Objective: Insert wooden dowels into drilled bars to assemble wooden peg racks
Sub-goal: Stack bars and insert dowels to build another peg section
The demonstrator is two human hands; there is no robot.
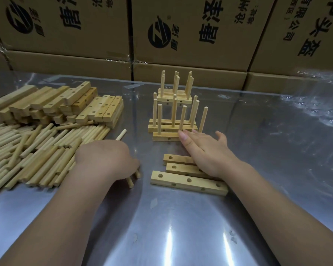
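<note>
A heap of loose dowels (pixel 37 150) lay at the left on the metal table (pixel 161 227), mostly running near-to-far, with drilled bars (pixel 65 104) stacked behind them. The left hand (pixel 108 158) was curled round a few held dowels (pixel 130 182), their long axis near-to-far and their ends poking out both sides of the fist. Further right, three loose bars (pixel 188 182) lay flat, lengthwise left-to-right, holes up. The right hand (pixel 204 148) gripped nothing; its fingers were straight, their tips touching the nearest rack (pixel 167 136), whose pegs stood upright. More racks (pixel 174 96) stood behind.
</note>
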